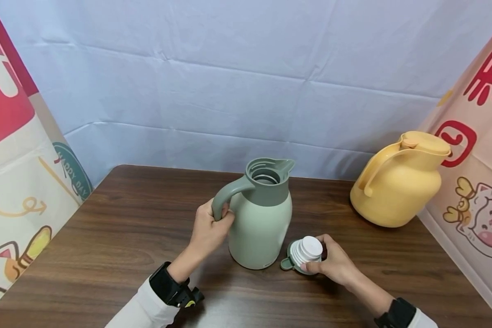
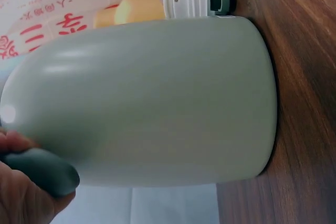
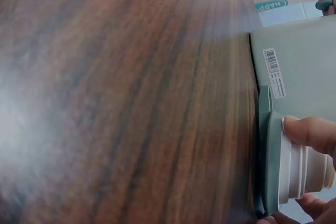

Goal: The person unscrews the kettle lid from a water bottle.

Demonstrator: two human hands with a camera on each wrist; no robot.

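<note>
A light green thermos jug [image 1: 260, 228] stands upright on the wooden table, its mouth uncovered. My left hand [image 1: 209, 226] grips the lower end of its darker green handle [image 1: 231, 191]. To the right of the jug lies its lid [image 1: 306, 251], white threaded plug upward and green cap side against the table. Thumb and fingers of my right hand [image 1: 335, 262] hold the lid by its sides. In the right wrist view the lid [image 3: 294, 166] sits close beside the jug [image 3: 304, 66], which bears a barcode label [image 3: 274, 72].
A yellow jug [image 1: 397, 182] with its lid on stands at the table's back right. Behind the table [image 1: 127, 228] hangs a pale blue cloth [image 1: 197, 82]. Printed sheets flank it on the left [image 1: 12, 182] and right [image 1: 475, 182].
</note>
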